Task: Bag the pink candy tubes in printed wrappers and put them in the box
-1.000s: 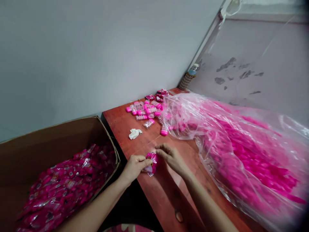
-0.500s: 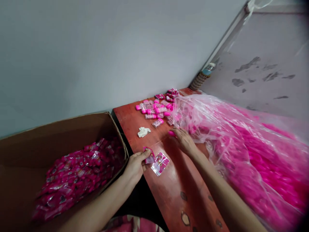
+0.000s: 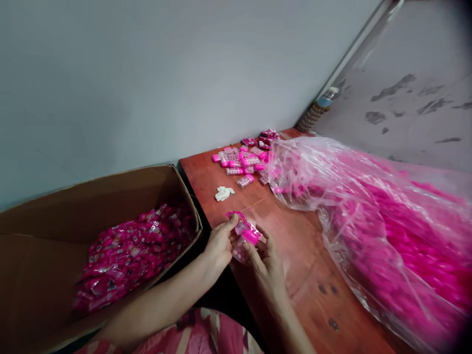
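Left hand [image 3: 219, 243] pinching pink wrapper [image 3: 236, 216], right hand [image 3: 267, 260] gripping pink-capped case [image 3: 250, 238] — above table [image 3: 298, 241]

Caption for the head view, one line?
The left hand and right hand hold a pink packet above the table, between a box and a bag.

- I see a small clear plastic packet [image 3: 241, 242], printed pink.
- the brown cardboard box [image 3: 110, 194] holds glossy pink wrapped packets [image 3: 125, 253].
- the reddish-brown wooden desk [image 3: 295, 236] has dark spots near its front edge.
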Action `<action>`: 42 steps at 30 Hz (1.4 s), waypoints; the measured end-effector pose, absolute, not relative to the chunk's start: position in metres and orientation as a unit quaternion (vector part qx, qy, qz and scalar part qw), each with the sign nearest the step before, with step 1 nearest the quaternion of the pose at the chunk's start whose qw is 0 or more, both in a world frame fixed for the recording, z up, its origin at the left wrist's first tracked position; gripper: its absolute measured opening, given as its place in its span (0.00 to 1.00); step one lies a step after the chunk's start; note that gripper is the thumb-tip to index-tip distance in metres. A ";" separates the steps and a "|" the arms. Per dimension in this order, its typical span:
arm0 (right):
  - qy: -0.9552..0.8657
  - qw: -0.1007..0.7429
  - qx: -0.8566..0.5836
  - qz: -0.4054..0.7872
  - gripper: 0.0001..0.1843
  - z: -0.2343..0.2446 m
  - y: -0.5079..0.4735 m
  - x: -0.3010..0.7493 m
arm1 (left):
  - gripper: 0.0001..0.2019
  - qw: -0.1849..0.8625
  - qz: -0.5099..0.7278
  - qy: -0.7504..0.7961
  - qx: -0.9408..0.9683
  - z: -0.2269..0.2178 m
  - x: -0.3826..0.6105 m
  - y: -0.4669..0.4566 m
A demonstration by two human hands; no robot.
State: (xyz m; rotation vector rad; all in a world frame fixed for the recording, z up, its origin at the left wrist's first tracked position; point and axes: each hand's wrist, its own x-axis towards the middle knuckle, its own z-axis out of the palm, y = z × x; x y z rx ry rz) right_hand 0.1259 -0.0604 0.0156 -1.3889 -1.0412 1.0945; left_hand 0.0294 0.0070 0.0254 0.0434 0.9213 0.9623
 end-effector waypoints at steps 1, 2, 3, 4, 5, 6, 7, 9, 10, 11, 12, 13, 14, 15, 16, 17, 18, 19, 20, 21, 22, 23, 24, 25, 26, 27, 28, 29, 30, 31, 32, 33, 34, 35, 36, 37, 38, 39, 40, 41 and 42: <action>-0.436 0.518 -0.577 0.457 0.29 0.015 -0.060 0.126 | 0.13 0.785 0.448 0.428 0.027 0.027 0.030 0.006; -0.440 0.516 -0.574 0.459 0.29 0.015 -0.060 0.127 | 0.13 0.783 0.448 0.429 0.036 0.029 0.030 0.004; -0.445 0.513 -0.570 0.463 0.29 0.016 -0.060 0.127 | 0.14 0.783 0.446 0.430 0.049 0.031 0.030 0.003; -0.450 0.511 -0.562 0.470 0.29 0.017 -0.061 0.128 | 0.14 0.784 0.443 0.430 0.067 0.033 0.030 0.001; -0.453 0.511 -0.553 0.477 0.30 0.018 -0.061 0.129 | 0.14 0.787 0.439 0.424 0.090 0.035 0.029 0.000; -0.456 0.513 -0.543 0.484 0.31 0.019 -0.061 0.130 | 0.14 0.790 0.435 0.415 0.116 0.037 0.029 0.000; -0.456 0.516 -0.534 0.490 0.31 0.020 -0.061 0.131 | 0.14 0.794 0.433 0.402 0.145 0.039 0.028 -0.001; -0.455 0.524 -0.525 0.492 0.31 0.022 -0.061 0.133 | 0.15 0.800 0.429 0.369 0.199 0.042 0.025 -0.001; -0.458 0.527 -0.524 0.487 0.31 0.023 -0.061 0.135 | 0.15 0.803 0.423 0.354 0.226 0.043 0.023 0.000; -0.465 0.527 -0.525 0.480 0.31 0.024 -0.062 0.137 | 0.15 0.806 0.413 0.343 0.250 0.044 0.021 0.001; -0.477 0.525 -0.524 0.471 0.31 0.024 -0.062 0.139 | 0.15 0.807 0.403 0.335 0.273 0.045 0.020 0.001; -0.493 0.519 -0.525 0.460 0.31 0.025 -0.062 0.141 | 0.15 0.807 0.393 0.329 0.292 0.045 0.019 0.002; -0.513 0.511 -0.526 0.447 0.31 0.026 -0.062 0.143 | 0.16 0.806 0.386 0.327 0.308 0.046 0.018 0.002; -0.534 0.499 -0.529 0.430 0.31 0.027 -0.062 0.146 | 0.17 0.804 0.378 0.328 0.320 0.046 0.017 0.002; -0.556 0.486 -0.533 0.413 0.32 0.028 -0.063 0.149 | 0.17 0.803 0.368 0.332 0.330 0.046 0.017 0.002; -0.576 0.472 -0.538 0.395 0.32 0.029 -0.063 0.152 | 0.16 0.804 0.356 0.337 0.337 0.045 0.018 0.001; -0.593 0.457 -0.543 0.381 0.33 0.031 -0.063 0.155 | 0.15 0.806 0.341 0.341 0.343 0.045 0.018 0.001; -0.607 0.443 -0.545 0.372 0.34 0.032 -0.063 0.158 | 0.14 0.810 0.326 0.343 0.347 0.044 0.018 0.000; -0.615 0.433 -0.543 0.372 0.34 0.033 -0.063 0.161 | 0.13 0.814 0.313 0.341 0.352 0.044 0.019 -0.001; -0.617 0.428 -0.538 0.383 0.35 0.034 -0.063 0.163 | 0.12 0.817 0.304 0.337 0.357 0.043 0.019 -0.002; -0.610 0.429 -0.529 0.405 0.35 0.035 -0.063 0.165 | 0.11 0.821 0.294 0.330 0.361 0.042 0.020 -0.004; -0.594 0.435 -0.520 0.432 0.35 0.035 -0.063 0.167 | 0.11 0.827 0.282 0.321 0.365 0.041 0.020 -0.005; -0.571 0.448 -0.513 0.458 0.36 0.035 -0.063 0.167 | 0.11 0.834 0.269 0.312 0.367 0.041 0.021 -0.006; -0.540 0.468 -0.510 0.479 0.36 0.035 -0.064 0.167 | 0.11 0.839 0.261 0.307 0.365 0.040 0.022 -0.007; -0.504 0.494 -0.512 0.490 0.35 0.034 -0.065 0.166 | 0.11 0.842 0.263 0.307 0.359 0.039 0.023 -0.008; -0.468 0.520 -0.516 0.494 0.33 0.032 -0.066 0.165 | 0.10 0.840 0.276 0.312 0.348 0.037 0.024 -0.008; -0.435 0.543 -0.520 0.496 0.31 0.030 -0.068 0.163 | 0.10 0.835 0.299 0.322 0.332 0.036 0.026 -0.007; -0.405 0.560 -0.520 0.503 0.29 0.028 -0.071 0.160 | 0.10 0.827 0.329 0.334 0.311 0.035 0.027 -0.007; -0.380 0.569 -0.516 0.516 0.26 0.025 -0.074 0.158 | 0.10 0.818 0.359 0.344 0.288 0.034 0.029 -0.006; -0.359 0.574 -0.508 0.533 0.24 0.023 -0.077 0.155 | 0.10 0.814 0.380 0.352 0.264 0.033 0.030 -0.005; -0.341 0.578 -0.500 0.547 0.23 0.020 -0.080 0.153 | 0.10 0.813 0.391 0.355 0.244 0.032 0.032 -0.004; -0.325 0.584 -0.495 0.555 0.21 0.018 -0.082 0.150 | 0.10 0.816 0.394 0.356 0.229 0.031 0.033 -0.003; -0.308 0.594 -0.494 0.555 0.19 0.017 -0.084 0.148 | 0.10 0.821 0.390 0.356 0.220 0.031 0.035 -0.003; -0.294 0.605 -0.497 0.548 0.17 0.016 -0.085 0.146 | 0.11 0.824 0.384 0.355 0.215 0.031 0.036 -0.004; -0.282 0.614 -0.503 0.538 0.16 0.015 -0.086 0.144 | 0.11 0.827 0.379 0.355 0.215 0.032 0.037 -0.004; -0.274 0.620 -0.512 0.527 0.15 0.015 -0.086 0.143 | 0.11 0.828 0.376 0.356 0.218 0.033 0.038 -0.005; -0.268 0.623 -0.523 0.516 0.15 0.014 -0.086 0.142 | 0.11 0.826 0.374 0.357 0.223 0.034 0.038 -0.006; -0.267 0.625 -0.532 0.505 0.15 0.014 -0.085 0.141 | 0.11 0.824 0.373 0.359 0.229 0.035 0.039 -0.007; -0.268 0.627 -0.539 0.495 0.14 0.014 -0.085 0.140 | 0.11 0.822 0.372 0.362 0.235 0.036 0.039 -0.008; -0.271 0.628 -0.544 0.487 0.14 0.014 -0.085 0.140 | 0.11 0.819 0.372 0.366 0.238 0.037 0.040 -0.008; -0.277 0.628 -0.547 0.480 0.13 0.014 -0.086 0.139 | 0.12 0.816 0.374 0.369 0.240 0.038 0.040 -0.008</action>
